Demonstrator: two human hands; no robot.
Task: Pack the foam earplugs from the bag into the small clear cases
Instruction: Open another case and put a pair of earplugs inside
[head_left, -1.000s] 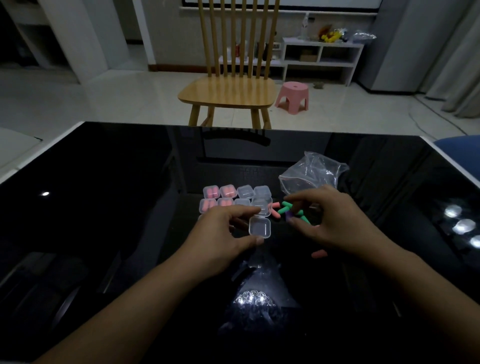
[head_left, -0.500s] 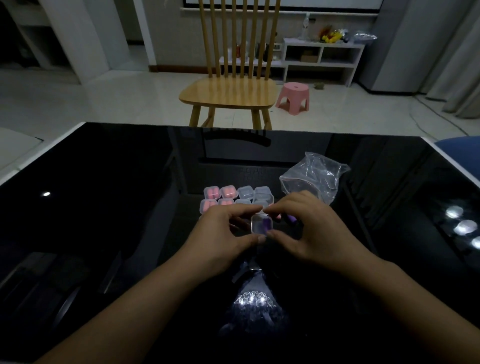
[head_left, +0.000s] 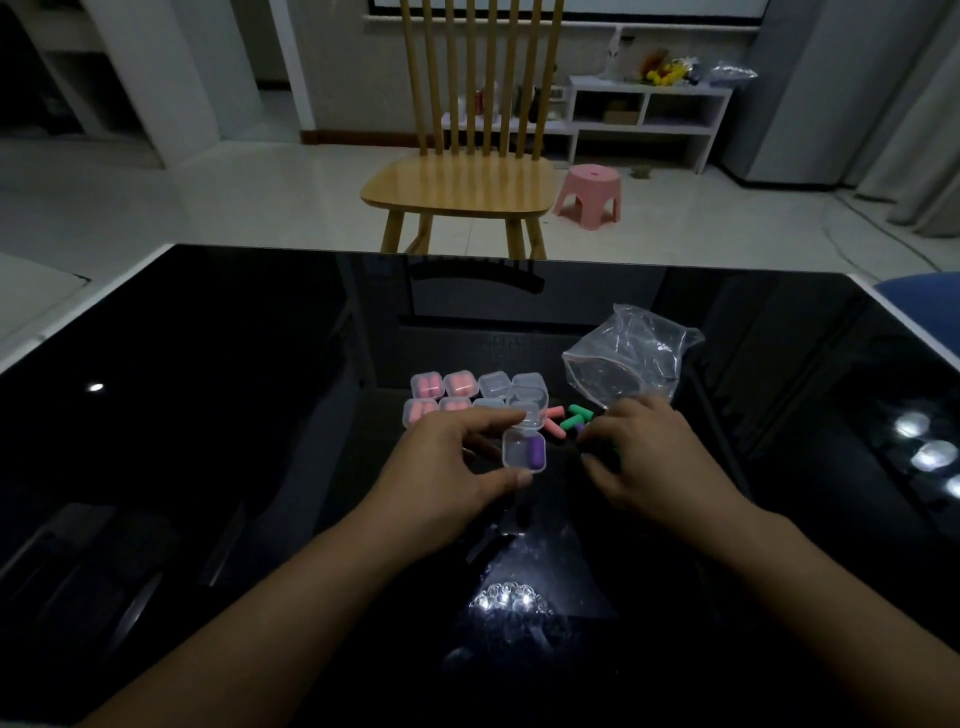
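My left hand (head_left: 452, 467) pinches a small clear case (head_left: 523, 451) with its lid open; one purple earplug (head_left: 535, 451) lies inside. My right hand (head_left: 644, 457) rests to the right of the case, fingers curled over loose pink and green earplugs (head_left: 569, 418) on the black table; whether it grips one is hidden. Behind the hands sit several small cases (head_left: 467, 389) in two rows, some with pink earplugs inside, some clear. The crumpled clear plastic bag (head_left: 631, 358) lies at the back right.
The glossy black table (head_left: 208, 441) has white edges and reflects a lamp near its front. A wooden chair (head_left: 462, 182) and a pink stool (head_left: 589, 189) stand beyond the far edge.
My right hand put a purple earplug into the held case, then moved back right onto the loose earplugs. The left hand kept hold of the case.
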